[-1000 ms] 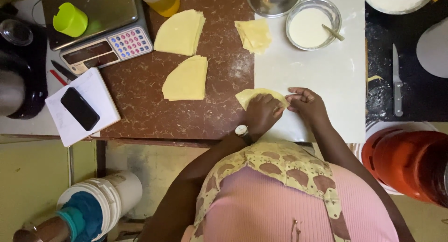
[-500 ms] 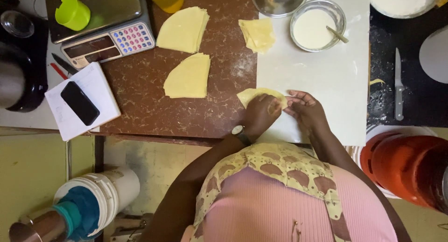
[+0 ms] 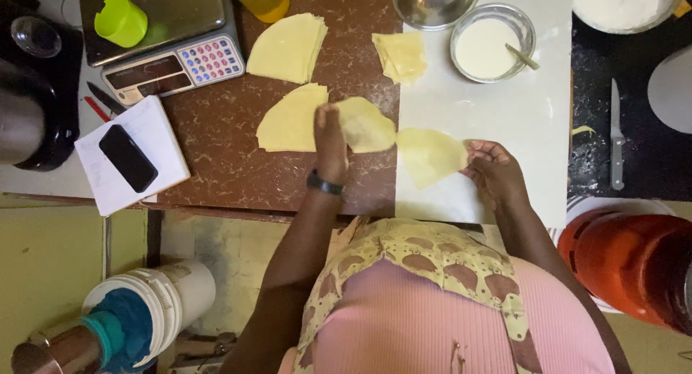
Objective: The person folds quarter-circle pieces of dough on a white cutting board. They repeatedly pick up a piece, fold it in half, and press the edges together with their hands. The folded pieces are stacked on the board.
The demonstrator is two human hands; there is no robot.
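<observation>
Hands that were pressed together half a second ago are now apart: your left hand (image 3: 330, 140) lifts one thin pale-yellow pastry sheet (image 3: 366, 124) over the brown bench toward the fanned stack of cut sheets (image 3: 290, 119). Your right hand (image 3: 494, 171) pinches a second pale-yellow pastry sheet (image 3: 430, 154) flat on the white board (image 3: 504, 107), near its front edge, so the pair is now separated.

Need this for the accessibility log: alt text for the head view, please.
Seen from above, a person's left hand lifts one pale dough sheet while the right hand holds another sheet on a white board. Two stacks of sheets, a glass bowl of white paste and a scale sit beyond them.
</observation>
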